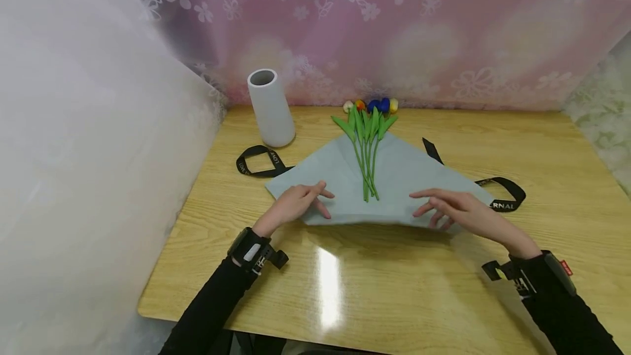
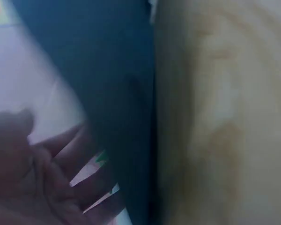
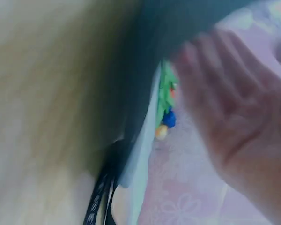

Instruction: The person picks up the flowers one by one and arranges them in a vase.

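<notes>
From here I see grey-blue paper (image 1: 399,177), green stems (image 1: 367,171), blue, orange, yellow blooms (image 1: 373,106), white-lettered black ribbon (image 1: 512,202), pink white-flowered cloth (image 1: 345,32).

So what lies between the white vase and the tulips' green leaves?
Just bare wooden tabletop lies between the white vase and the green leaves; the head view shows this, with the blue-grey paper starting nearer the person.
</notes>
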The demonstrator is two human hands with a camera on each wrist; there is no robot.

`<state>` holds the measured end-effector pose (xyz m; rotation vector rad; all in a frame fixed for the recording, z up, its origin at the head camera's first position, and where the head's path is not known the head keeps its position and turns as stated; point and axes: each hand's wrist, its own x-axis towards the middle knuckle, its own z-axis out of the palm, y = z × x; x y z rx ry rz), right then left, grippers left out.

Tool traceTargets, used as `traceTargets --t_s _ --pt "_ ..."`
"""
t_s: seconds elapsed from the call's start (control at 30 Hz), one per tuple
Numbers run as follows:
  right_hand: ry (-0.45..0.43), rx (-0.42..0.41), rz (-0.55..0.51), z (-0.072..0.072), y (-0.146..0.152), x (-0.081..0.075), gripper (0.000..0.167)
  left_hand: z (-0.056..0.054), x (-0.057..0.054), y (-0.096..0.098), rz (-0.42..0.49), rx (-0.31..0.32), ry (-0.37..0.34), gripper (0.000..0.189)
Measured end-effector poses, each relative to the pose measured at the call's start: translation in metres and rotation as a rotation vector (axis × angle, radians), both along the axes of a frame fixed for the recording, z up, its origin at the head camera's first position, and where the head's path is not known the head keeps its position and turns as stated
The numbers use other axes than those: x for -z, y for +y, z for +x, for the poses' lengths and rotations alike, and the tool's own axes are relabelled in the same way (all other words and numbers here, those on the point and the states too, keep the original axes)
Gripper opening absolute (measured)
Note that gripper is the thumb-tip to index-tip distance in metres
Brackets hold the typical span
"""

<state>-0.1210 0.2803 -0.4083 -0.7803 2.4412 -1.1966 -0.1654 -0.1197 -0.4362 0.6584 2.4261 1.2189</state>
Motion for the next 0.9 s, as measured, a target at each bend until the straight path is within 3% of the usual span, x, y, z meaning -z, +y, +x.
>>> traceTargets --t_s 0.13,0.27,0.4,0.5,0.6,0.7,0.8,0.9 --pt "0.021 -0.058 0.187 0.014 0.001 0.011 0.035 0.013 0.006 -0.005 -0.13 0.104 0.072 0.037" --pt "0.156 0.021 0.275 0.013 -0.007 0.007 0.034 0.016 0.001 -0.004 -0.175 0.124 0.161 0.033" --pt "0.316 0.082 0.348 -0.01 -0.026 0.002 0.052 -0.002 -0.012 0.009 -0.247 0.153 0.315 0.045" --pt "0.313 0.059 0.421 -0.031 -0.036 0.004 0.076 -0.026 -0.015 0.017 -0.362 0.168 0.401 0.069" --pt "0.21 0.022 0.504 -0.047 -0.034 0.007 0.092 -0.047 -0.01 0.016 -0.493 0.175 0.386 0.09" --pt "0.106 -0.013 0.551 -0.054 -0.024 0.013 0.099 -0.057 -0.003 0.009 -0.57 0.201 0.287 0.097" --pt "0.063 -0.04 0.548 -0.054 -0.014 0.017 0.1 -0.057 0.003 0.004 -0.611 0.242 0.208 0.095" --pt "0.052 -0.035 0.533 -0.049 -0.005 0.017 0.099 -0.05 0.003 0.009 -0.634 0.255 0.204 0.095"
